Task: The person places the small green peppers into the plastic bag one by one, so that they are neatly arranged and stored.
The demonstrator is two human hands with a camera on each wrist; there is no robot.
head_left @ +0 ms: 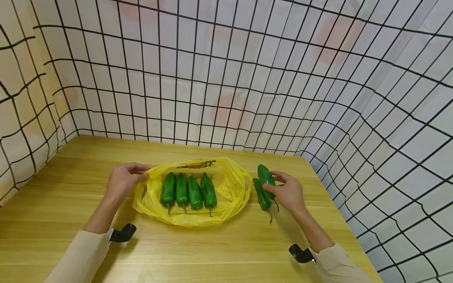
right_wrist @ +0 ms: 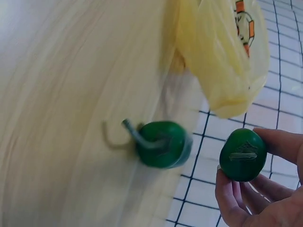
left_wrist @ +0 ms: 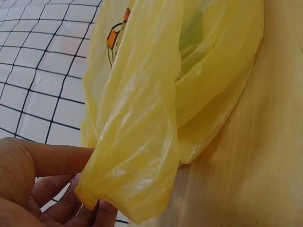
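A yellow plastic bag [head_left: 235, 175] lies open on the table, with several green peppers [head_left: 194, 192] side by side inside, stems toward me. At its left edge, my left hand [head_left: 122, 179] pinches the plastic between thumb and fingers; the left wrist view shows the gathered bag edge [left_wrist: 132, 170] in that grip. Right of the bag, my right hand [head_left: 288, 192] holds a green pepper [head_left: 265, 175] between thumb and fingers. Another green pepper [head_left: 262, 196] lies on the table just left of the held one. In the right wrist view, the held pepper [right_wrist: 243, 155] appears stem end first.
The wooden table [head_left: 212, 255] extends around the bag. A white sheet with a black grid [head_left: 198, 90] rises behind the table and along both sides. Each wrist carries a black camera mount, one by the left sleeve [head_left: 122, 233] and one by the right sleeve [head_left: 301, 253].
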